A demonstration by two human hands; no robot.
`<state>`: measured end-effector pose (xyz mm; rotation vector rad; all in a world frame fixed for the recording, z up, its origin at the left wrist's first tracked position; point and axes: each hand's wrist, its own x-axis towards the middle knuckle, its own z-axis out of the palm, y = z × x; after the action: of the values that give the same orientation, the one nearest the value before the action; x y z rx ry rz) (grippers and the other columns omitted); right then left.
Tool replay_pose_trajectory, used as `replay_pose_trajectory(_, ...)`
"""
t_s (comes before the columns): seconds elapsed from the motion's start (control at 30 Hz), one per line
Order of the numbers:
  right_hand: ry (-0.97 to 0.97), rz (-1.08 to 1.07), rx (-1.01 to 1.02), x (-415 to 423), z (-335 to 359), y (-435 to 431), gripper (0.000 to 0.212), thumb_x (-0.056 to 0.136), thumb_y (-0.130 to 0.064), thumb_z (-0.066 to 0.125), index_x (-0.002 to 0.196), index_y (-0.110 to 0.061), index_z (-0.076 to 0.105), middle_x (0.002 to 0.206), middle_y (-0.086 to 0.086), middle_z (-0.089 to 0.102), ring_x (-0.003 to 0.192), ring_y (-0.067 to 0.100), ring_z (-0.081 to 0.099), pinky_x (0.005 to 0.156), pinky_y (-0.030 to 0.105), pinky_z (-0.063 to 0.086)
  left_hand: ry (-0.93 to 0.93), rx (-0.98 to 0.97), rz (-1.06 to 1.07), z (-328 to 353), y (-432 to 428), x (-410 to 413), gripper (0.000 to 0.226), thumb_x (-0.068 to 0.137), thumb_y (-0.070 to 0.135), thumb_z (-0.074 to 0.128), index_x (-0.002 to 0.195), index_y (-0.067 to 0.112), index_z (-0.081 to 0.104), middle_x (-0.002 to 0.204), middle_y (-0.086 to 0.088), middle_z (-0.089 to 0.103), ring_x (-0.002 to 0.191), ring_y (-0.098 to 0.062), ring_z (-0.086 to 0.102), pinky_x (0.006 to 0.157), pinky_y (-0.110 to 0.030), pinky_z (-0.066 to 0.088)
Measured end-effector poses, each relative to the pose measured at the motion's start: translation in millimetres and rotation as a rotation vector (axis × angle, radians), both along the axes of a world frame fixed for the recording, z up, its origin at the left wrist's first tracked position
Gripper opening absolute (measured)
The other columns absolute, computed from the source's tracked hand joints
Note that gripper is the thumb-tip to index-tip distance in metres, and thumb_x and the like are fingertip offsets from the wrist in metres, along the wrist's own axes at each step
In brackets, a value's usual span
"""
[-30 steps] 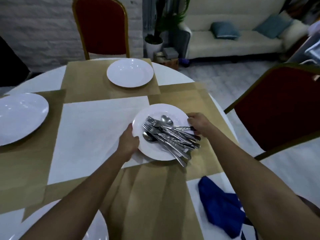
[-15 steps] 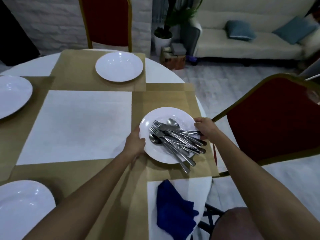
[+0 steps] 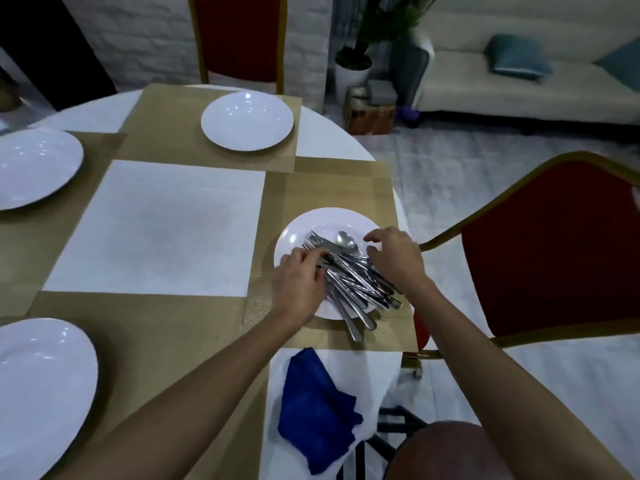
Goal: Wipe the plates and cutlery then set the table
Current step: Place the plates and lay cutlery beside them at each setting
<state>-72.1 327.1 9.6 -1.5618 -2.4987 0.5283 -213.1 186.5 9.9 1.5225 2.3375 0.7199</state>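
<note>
Now cutlery on plate lies between left hand and right hand.

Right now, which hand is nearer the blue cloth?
Left. The left hand holds the cutlery straight beyond the cloth; the right hand is over the right side of the plate, farther off.

Dim, bluish indoor light through a wide-angle lens.
Small highlights from above dot the far plate and the near-left plate at the tabletop's corner, and the cutlery shows streaky glints. Shadows on the tabletop are soft and faint. Lines bow toward the frame's edges, the top-left corner sinks to near black, and the whole view is slightly soft.
</note>
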Motion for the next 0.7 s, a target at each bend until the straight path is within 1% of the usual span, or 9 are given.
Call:
replay_pose_trajectory(0.1,-0.190,0.072,-0.063,-1.4,1.1,-2.2,0.029,0.092,-0.035,0.055,0.118,-0.028,0.065,0.114,0.001,0.067,0.109,0.023,0.057,0.092,0.039,0.047,0.086,-0.095,-0.129,-6.7,5.8,21.8,0.045,0.096,0.034,0.049,0.140,0.033,0.041,0.120,-0.006,0.049,0.109,-0.021,0.046,0.090,-0.032,0.039)
replay_pose_trajectory(0.2,-0.247,0.090,-0.083,2.3,0.5,-1.8,0.027,0.092,-0.036,0.054,0.115,-0.028,0.067,0.113,0.001,0.067,0.108,0.023,0.058,0.089,0.036,0.047,0.145,-0.142,-0.182,-8.0,13.2,33.1,0.044,0.097,0.034,0.045,0.141,0.034,0.040,0.118,-0.009,0.047,0.113,-0.025,0.042,0.094,-0.036,0.038)
replay_pose_trajectory(0.27,-0.207,0.081,-0.131,5.0,2.9,-1.6,0.023,0.091,-0.031,0.057,0.110,-0.025,0.069,0.110,0.003,0.068,0.102,0.023,0.061,0.085,0.036,0.051,0.198,-0.189,-0.197,-7.4,17.8,35.8,0.041,0.098,0.034,0.042,0.140,0.033,0.042,0.122,-0.010,0.047,0.117,-0.026,0.040,0.097,-0.038,0.036)
replay_pose_trajectory(0.33,-0.118,0.059,-0.215,10.8,4.9,-0.8,0.018,0.090,-0.027,0.061,0.102,-0.020,0.072,0.101,0.002,0.070,0.089,0.020,0.064,0.080,0.037,0.055,0.212,-0.220,-0.186,-5.6,20.8,37.2,0.038,0.099,0.035,0.040,0.137,0.032,0.044,0.125,-0.009,0.048,0.119,-0.027,0.040,0.098,-0.039,0.034)
replay_pose_trajectory(0.43,-0.003,0.036,-0.298,20.5,4.9,1.0,0.014,0.088,-0.024,0.065,0.096,-0.018,0.074,0.095,-0.001,0.071,0.082,0.013,0.063,0.077,0.032,0.054,0.205,-0.198,-0.167,-5.1,23.8,35.1,0.032,0.099,0.035,0.039,0.128,0.028,0.051,0.120,-0.007,0.056,0.114,-0.027,0.045,0.093,-0.038,0.037)
replay_pose_trajectory(0.5,0.030,0.055,-0.353,24.6,6.3,1.3,0.014,0.086,-0.025,0.066,0.095,-0.020,0.075,0.093,-0.005,0.071,0.083,0.010,0.063,0.077,0.028,0.052,0.146,-0.157,-0.144,-4.4,25.9,33.8,0.027,0.098,0.032,0.044,0.120,0.023,0.057,0.109,-0.007,0.062,0.106,-0.027,0.051,0.087,-0.036,0.041)
replay_pose_trajectory(0.6,0.024,0.094,-0.408,24.8,10.4,-0.6,0.014,0.086,-0.020,0.064,0.092,-0.021,0.076,0.089,-0.007,0.071,0.082,0.008,0.063,0.077,0.026,0.051,-0.126,-0.131,0.004,-3.2,30.2,31.1,0.016,0.094,0.021,0.055,0.103,0.013,0.065,0.095,-0.007,0.067,0.093,-0.023,0.061,0.074,-0.030,0.047)
replay_pose_trajectory(0.67,0.004,0.095,-0.394,21.4,9.8,-0.8,0.014,0.087,-0.020,0.062,0.093,-0.020,0.076,0.091,-0.004,0.072,0.084,0.012,0.064,0.077,0.029,0.051,-0.292,-0.155,0.103,-2.5,31.3,28.3,0.012,0.091,0.018,0.060,0.098,0.012,0.068,0.095,-0.005,0.069,0.091,-0.019,0.063,0.074,-0.027,0.048)
replay_pose_trajectory(0.7,0.002,0.087,-0.380,18.2,9.2,-1.0,0.015,0.087,-0.024,0.062,0.093,-0.020,0.075,0.093,-0.002,0.072,0.087,0.015,0.064,0.078,0.030,0.051,-0.336,-0.160,0.121,-2.9,30.6,26.4,0.011,0.090,0.016,0.061,0.097,0.012,0.069,0.096,-0.004,0.069,0.091,-0.017,0.063,0.076,-0.027,0.049)
